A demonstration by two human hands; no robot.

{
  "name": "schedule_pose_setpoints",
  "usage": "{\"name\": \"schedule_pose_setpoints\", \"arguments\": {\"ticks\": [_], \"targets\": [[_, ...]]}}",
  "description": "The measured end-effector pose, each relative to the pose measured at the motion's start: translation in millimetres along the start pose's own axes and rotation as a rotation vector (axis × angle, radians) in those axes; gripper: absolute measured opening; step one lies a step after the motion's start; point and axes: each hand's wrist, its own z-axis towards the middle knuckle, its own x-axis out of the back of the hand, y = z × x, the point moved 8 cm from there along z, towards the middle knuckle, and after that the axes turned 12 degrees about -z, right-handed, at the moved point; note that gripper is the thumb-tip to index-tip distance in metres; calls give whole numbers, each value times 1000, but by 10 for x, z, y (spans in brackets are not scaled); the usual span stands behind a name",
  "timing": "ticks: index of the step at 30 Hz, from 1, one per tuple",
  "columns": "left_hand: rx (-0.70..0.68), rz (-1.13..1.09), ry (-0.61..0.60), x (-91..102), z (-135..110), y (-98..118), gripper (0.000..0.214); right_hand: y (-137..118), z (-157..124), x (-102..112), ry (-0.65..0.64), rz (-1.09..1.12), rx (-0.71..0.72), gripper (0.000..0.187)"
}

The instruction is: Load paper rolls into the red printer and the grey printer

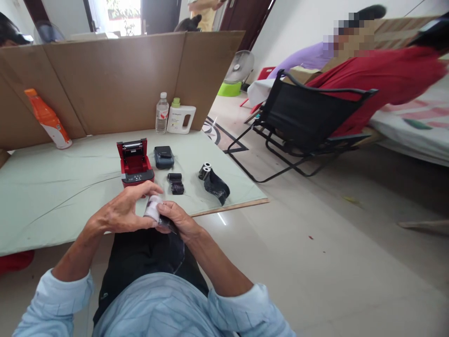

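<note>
A small white paper roll (153, 209) is held between my two hands just off the table's front edge. My left hand (122, 209) curves around the roll's left side, with the thumb below and the fingers above. On the other side, my right hand (180, 219) is closed on the roll, its thumb pressed against it. A dark, shiny strip (177, 252) hangs from under my right hand over my lap. Just beyond my hands stands a red and black label printer (136, 164) with its lid raised.
Behind the printer lies a dark grey boxy device (163, 157). Small black rolls (175, 183) and white-cored rolls (205, 171) with a loose black strip (217, 188) lie rightward. An orange bottle (49, 119), water bottle (162, 114) and white jug (180, 118) stand by the cardboard screen (119, 79).
</note>
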Motion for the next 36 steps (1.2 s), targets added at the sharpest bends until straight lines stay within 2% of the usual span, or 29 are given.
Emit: {"name": "schedule_pose_setpoints", "arguments": {"ticks": [2,5,6,8,11,13,15,18,21,24,27,30,32,34,36], "targets": [[-37,-154,124,-45,-14,-78,54,-38,7,-61,1,101,82,60],[-89,-525,339,-100,-66,-299,63,-136,7,-130,8,206,187,58],[-94,-583,359,-108,-74,-345,63,-167,7,-130,8,203,197,57],[-99,-519,292,-79,-59,-304,64,-202,7,-89,7,133,163,59],[-75,-134,55,4,-26,-73,57,-152,4,28,5,-41,15,58],[-45,39,-30,43,-25,20,51,-103,-1,76,10,-93,-35,58],[-53,34,15,50,-26,42,52,-81,5,55,13,-53,7,61],[-119,-245,211,-2,-60,-73,59,-70,19,-35,16,84,119,64],[-116,-447,338,-65,-117,-251,63,-76,22,-62,16,99,144,65],[-86,-383,425,9,-176,-262,65,-178,-31,72,98,-40,160,62],[-57,-273,516,118,-226,-200,61,-400,-161,184,214,-229,297,63],[-5,-233,561,95,-237,-222,58,-564,-269,66,261,-518,461,71],[26,-214,573,42,-237,-266,57,-617,-311,-6,354,-663,548,59],[48,-181,560,11,-242,-295,60,-625,-323,-9,443,-680,574,43],[50,-145,527,39,-257,-281,61,-573,-287,44,440,-567,498,38]]}}
